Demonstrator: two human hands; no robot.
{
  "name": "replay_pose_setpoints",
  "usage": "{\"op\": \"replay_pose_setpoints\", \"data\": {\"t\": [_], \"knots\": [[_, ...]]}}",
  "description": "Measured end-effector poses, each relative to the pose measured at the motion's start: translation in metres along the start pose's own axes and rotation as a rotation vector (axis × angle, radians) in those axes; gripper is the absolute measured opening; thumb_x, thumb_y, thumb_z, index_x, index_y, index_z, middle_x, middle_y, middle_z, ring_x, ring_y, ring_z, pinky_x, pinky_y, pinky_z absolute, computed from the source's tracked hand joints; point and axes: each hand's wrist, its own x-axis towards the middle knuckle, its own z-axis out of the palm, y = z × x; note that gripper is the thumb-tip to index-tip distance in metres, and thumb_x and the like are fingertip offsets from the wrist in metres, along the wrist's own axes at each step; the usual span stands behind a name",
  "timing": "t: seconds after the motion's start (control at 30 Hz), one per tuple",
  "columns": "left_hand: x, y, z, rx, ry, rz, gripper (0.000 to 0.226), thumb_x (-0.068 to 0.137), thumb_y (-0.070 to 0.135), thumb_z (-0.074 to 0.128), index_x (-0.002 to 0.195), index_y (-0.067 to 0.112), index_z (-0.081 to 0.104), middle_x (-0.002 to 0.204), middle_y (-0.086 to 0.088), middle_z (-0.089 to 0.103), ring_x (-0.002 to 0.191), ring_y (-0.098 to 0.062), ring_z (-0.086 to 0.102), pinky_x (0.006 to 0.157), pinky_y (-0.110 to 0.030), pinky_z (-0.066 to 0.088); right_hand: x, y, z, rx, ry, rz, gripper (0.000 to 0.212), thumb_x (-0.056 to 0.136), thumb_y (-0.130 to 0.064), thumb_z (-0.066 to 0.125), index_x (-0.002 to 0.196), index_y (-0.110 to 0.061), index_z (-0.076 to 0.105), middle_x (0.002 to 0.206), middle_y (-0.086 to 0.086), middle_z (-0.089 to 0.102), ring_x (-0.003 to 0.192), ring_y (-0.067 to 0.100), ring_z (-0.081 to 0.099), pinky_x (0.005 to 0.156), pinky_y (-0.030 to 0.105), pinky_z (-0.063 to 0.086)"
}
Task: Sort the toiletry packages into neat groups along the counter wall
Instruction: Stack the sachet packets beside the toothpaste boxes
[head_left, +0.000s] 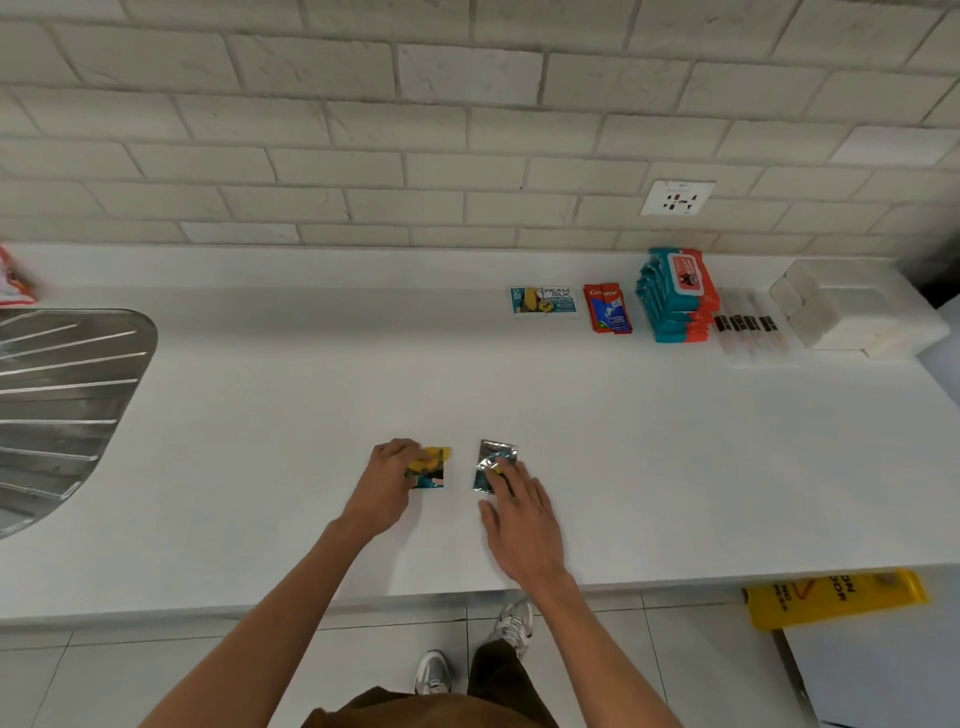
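Observation:
Two small sachets lie near the counter's front middle. My left hand (387, 483) pinches the yellow and teal sachet (430, 466) with curled fingers. My right hand (519, 519) lies flat with straight fingers touching the lower edge of the silver and teal sachet (493, 460). Along the wall at the right sit sorted groups: a Cream Silk sachet (543, 301), red Colgate sachets (607, 308), a stack of teal and orange wipe packs (675, 296), clear-wrapped toothbrushes (750, 328) and a pile of white folded items (857, 312).
A steel sink drainboard (62, 400) takes up the counter's left end. A red and white package (13, 280) shows at the far left edge. A wall socket (677, 197) sits above the groups. A yellow floor sign (836, 597) stands below the counter's right.

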Motion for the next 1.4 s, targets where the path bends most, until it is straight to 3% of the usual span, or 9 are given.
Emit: {"op": "replay_pose_setpoints", "data": {"t": [0.07,0.2,0.3,0.47,0.63,0.93,1.07,1.3,1.4], "knots": [[0.014,0.005,0.0,-0.035,-0.026,-0.011,0.063,0.081,-0.017,0.064,0.137,0.014,0.062,0.147,-0.008,0.049,0.132,-0.028,0.048,0.109,-0.024,0.036,0.004,0.015,-0.006,-0.018,0.019,0.049,0.053,0.109,-0.039,0.044,0.16,-0.025,0.043,0.171,0.001,0.034,0.16,0.022,0.029,0.13,0.043,0.026],[0.045,0.024,-0.004,-0.114,-0.058,-0.112,0.072,0.081,-0.009,0.073,0.147,0.015,0.054,0.137,-0.013,0.051,0.118,-0.03,0.057,0.103,-0.03,0.047,0.014,0.037,-0.017,-0.063,0.01,0.112,0.054,0.108,-0.037,0.046,0.159,-0.021,0.045,0.17,0.004,0.036,0.158,0.026,0.032,0.128,0.046,0.03],[0.07,0.036,-0.002,-0.084,-0.086,-0.103,0.057,0.082,-0.007,0.075,0.134,0.009,0.062,0.118,-0.012,0.066,0.099,-0.027,0.065,0.085,-0.025,0.05,0.022,0.046,-0.022,-0.08,0.006,0.118,0.054,0.107,-0.035,0.05,0.159,-0.019,0.046,0.17,0.005,0.037,0.158,0.027,0.034,0.127,0.047,0.032],[0.095,0.05,0.007,0.008,-0.129,-0.109,0.04,0.084,-0.001,0.076,0.121,0.012,0.069,0.107,-0.007,0.07,0.099,-0.024,0.068,0.089,-0.038,0.057,0.033,0.042,-0.025,-0.067,0.159,0.09,0.043,0.1,-0.028,0.068,0.141,-0.012,0.064,0.149,0.009,0.06,0.138,0.027,0.057,0.115,0.042,0.045],[0.105,0.068,0.017,0.092,-0.14,-0.067,0.016,0.09,0.008,0.07,0.102,0.019,0.069,0.101,0.0,0.069,0.096,-0.02,0.063,0.085,-0.039,0.056,0.053,0.025,-0.027,-0.036,0.167,-0.018,0.027,0.101,-0.035,0.062,0.121,-0.02,0.069,0.12,0.0,0.07,0.109,0.022,0.064,0.091,0.035,0.052],[0.13,0.086,0.021,0.187,-0.139,-0.005,0.02,0.095,0.009,0.056,0.094,0.027,0.064,0.097,0.005,0.07,0.096,-0.02,0.06,0.08,-0.039,0.052,0.091,0.035,-0.024,-0.012,0.052,0.02,0.042,0.091,-0.044,0.077,0.12,-0.015,0.066,0.117,0.006,0.069,0.113,0.03,0.065,0.097,0.042,0.056],[0.154,0.103,0.015,0.137,-0.057,0.048,0.024,0.097,0.006,0.053,0.097,0.026,0.067,0.097,0.006,0.066,0.095,-0.02,0.051,0.081,-0.039,0.049,0.111,0.048,-0.038,0.081,0.053,0.095,0.049,0.089,-0.04,0.081,0.123,-0.015,0.055,0.111,0.005,0.071,0.105,0.029,0.062,0.092,0.039,0.052],[0.207,0.143,0.006,-0.138,0.068,0.089,0.026,0.092,-0.004,0.064,0.089,0.022,0.067,0.096,0.002,0.062,0.089,-0.012,0.059,0.08,-0.024,0.051,0.158,0.081,-0.069,0.572,0.092,0.233,0.023,0.104,-0.02,0.066,0.103,-0.026,0.044,0.087,-0.001,0.065,0.078,0.017,0.062,0.066,0.046,0.056],[0.227,0.158,0.009,-0.353,0.141,0.007,0.014,0.096,0.006,0.069,0.097,0.02,0.067,0.096,0.005,0.068,0.089,-0.01,0.065,0.075,-0.02,0.054,0.179,0.094,-0.086,0.712,0.172,0.287,0.019,0.103,-0.013,0.069,0.1,-0.021,0.051,0.082,-0.002,0.068,0.073,0.014,0.066,0.06,0.032,0.056]]}}
